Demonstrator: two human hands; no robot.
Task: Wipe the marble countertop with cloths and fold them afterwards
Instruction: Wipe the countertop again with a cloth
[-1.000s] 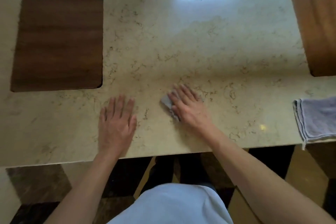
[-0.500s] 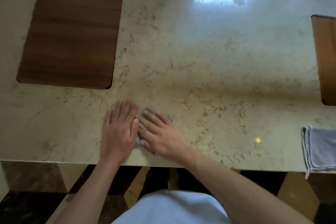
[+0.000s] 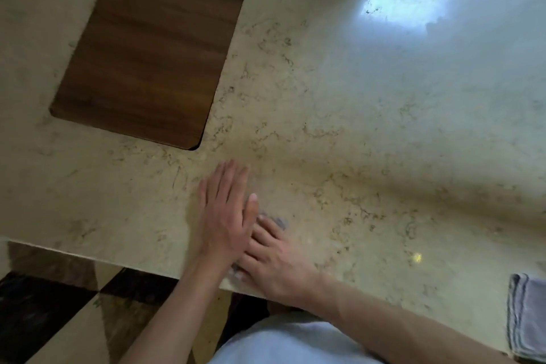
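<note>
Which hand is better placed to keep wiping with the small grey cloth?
Right. The right hand lies flat on the small grey cloth near the countertop edge; the left hand only overlaps its fingers.

small cloth (image 3: pixel 277 221) mostly hidden under hands, folded cloth (image 3: pixel 529 316) cropped

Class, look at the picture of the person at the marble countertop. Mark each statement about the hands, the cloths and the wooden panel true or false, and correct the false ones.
1. The left hand lies flat with its fingers stretched out. True.
2. The right hand is pressing a small grey cloth against the countertop. True.
3. The two hands are far apart. False: they touch, the left one partly over the right one's fingers.
4. A second cloth lies on the wooden panel. False: it lies at the counter's right edge, far from the panel.
5. The wooden panel is to the left of the hands, further back. True.
</note>
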